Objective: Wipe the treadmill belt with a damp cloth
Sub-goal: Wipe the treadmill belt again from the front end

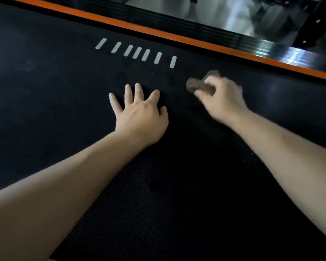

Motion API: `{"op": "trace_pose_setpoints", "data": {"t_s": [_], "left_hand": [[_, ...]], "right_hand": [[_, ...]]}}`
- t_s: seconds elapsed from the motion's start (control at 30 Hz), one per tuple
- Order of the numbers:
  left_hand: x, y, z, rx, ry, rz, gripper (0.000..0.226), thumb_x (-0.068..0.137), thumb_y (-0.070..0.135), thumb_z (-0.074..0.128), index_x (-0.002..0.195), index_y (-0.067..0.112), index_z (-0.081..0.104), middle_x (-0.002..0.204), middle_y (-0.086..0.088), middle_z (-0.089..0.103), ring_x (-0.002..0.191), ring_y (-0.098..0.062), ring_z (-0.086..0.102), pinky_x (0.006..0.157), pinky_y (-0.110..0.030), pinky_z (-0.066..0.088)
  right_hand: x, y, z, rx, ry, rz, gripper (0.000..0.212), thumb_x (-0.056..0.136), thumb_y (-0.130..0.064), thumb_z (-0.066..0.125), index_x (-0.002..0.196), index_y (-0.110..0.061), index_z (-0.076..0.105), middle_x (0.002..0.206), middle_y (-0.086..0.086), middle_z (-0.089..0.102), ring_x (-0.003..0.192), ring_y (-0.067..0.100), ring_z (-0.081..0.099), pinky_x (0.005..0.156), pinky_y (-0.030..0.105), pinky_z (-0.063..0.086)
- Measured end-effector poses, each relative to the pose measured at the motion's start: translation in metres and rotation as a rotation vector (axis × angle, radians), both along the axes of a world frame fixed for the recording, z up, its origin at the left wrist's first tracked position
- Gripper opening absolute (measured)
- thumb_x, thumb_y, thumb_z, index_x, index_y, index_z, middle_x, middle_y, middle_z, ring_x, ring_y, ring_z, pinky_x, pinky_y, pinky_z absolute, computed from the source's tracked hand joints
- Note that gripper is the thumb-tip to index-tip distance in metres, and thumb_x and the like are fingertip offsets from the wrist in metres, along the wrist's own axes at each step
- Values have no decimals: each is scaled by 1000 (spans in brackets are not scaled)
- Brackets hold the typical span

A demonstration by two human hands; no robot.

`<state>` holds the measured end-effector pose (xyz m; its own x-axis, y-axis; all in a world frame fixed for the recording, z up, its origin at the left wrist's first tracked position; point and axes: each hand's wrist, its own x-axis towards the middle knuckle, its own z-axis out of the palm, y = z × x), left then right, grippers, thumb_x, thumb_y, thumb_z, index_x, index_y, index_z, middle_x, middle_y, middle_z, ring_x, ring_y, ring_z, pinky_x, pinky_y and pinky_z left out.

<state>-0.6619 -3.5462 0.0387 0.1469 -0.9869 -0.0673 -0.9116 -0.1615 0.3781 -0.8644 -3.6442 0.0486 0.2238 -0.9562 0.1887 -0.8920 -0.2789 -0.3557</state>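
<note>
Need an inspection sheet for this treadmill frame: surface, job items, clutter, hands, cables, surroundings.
Surface: black textured treadmill belt, seven white marks in a row near its far edge.
Job's things: brown cloth, bunched and blurred, in the right hand.
Clutter: nothing seen.
Grippers: left hand flat on the belt, fingers spread; right hand grips the cloth.
Cables: nothing seen.
Surroundings: orange strip along the belt edge; glossy floor and dark frame beyond.

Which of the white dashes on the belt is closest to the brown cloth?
The dash at the right end of the row, the most upright one. It sits just up-left of the brown cloth; the other six lie farther left along the belt.
</note>
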Motion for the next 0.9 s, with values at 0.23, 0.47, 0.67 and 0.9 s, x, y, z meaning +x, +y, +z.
{"op": "trace_pose_setpoints", "data": {"t_s": [0.23,0.47,0.67,0.9], "left_hand": [[-6,-1,-16,-44,-125,-13,66,103,59,21,162,32,15,170,-22,-1,157,-41,-13,121,-66,-11],[-7,-3,-14,-50,-150,-19,66,102,60,20,162,34,16,171,-22,0,157,-40,-11,122,-66,-9],[-7,-3,-14,-55,-140,-38,63,103,59,20,161,38,15,171,-21,-1,157,-39,-13,122,-65,-11],[-7,-3,-13,-52,-144,-39,64,102,60,20,162,39,15,171,-19,-1,157,-37,-13,122,-63,-12]], "right_hand": [[-7,-8,6,10,-11,158,14,89,-46,71,88,-35,61,82,-9,59,88,22,58,97,45,41],[7,-94,6,-29,4,-189,17,92,-50,63,95,-33,59,96,-5,63,104,26,58,106,45,28],[3,-89,2,-65,30,-61,21,91,-52,63,90,-31,60,85,-7,64,91,22,58,99,44,32],[-17,-103,-2,-9,-38,-190,21,89,-51,63,93,-31,61,93,-6,63,98,27,60,101,48,43]]}}
